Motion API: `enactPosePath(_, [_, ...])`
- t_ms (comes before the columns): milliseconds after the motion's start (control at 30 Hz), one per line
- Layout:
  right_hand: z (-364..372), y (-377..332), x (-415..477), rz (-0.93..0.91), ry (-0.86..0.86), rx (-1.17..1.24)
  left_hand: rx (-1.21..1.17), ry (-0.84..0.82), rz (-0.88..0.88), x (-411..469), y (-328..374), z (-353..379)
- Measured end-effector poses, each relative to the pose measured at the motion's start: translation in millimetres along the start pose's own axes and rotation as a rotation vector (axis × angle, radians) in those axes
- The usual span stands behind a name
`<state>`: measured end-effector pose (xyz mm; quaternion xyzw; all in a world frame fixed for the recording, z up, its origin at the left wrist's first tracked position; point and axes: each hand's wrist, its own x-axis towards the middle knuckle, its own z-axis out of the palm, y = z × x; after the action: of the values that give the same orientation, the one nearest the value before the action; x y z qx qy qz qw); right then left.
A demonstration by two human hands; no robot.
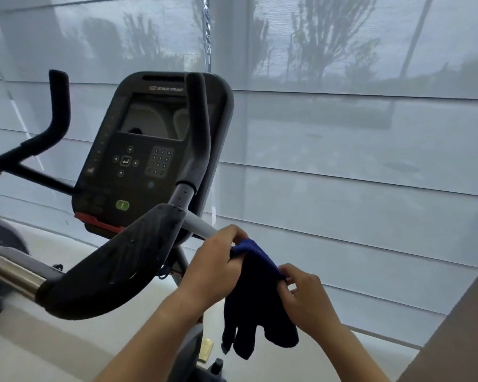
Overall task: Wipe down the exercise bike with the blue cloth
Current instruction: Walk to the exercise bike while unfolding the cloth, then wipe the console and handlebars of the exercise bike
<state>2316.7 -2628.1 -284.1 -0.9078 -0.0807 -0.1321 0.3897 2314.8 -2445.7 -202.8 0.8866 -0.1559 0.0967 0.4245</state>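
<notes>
Just off the right end of the bike's (185,194) grey bar (202,226), we hold the cloth (260,307) in the air between both hands, not yet on any surface. Our left hand (215,260) pinches its upper corner, knuckles nearly touching the bar's tip. Our right hand (304,293) pinches the top edge lower and to the right, and the rest hangs limp toward the floor. The bar lies up and left of the left hand, its long axis rising leftward toward the pad (116,266) and console (149,161). Both forearms reach forward from below. We judge the left hand nearer, so wiping probably starts at the bar's tip.
</notes>
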Motion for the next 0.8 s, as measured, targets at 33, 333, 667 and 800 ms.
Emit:
enactPosePath(33, [-0.2,-0.8,7.1,-0.015,0.013,0.005,0.005,0.016,-0.003,2.1,0.0,-3.0])
enactPosePath(333, [-17.0,-5.4,57.2,-0.180,0.025,0.162,0.068,0.168,-0.029,15.9,9.6,-2.7])
enactPosePath(667, [-41.2,-23.2,91.4,-0.404,-0.040,0.314,0.267,0.429,-0.006,8.9,40.2,0.9])
enactPosePath(800, [-46.0,-63.5,110.8,-0.508,-0.054,0.416,0.381,0.627,0.000,7.8,58.8,-15.4])
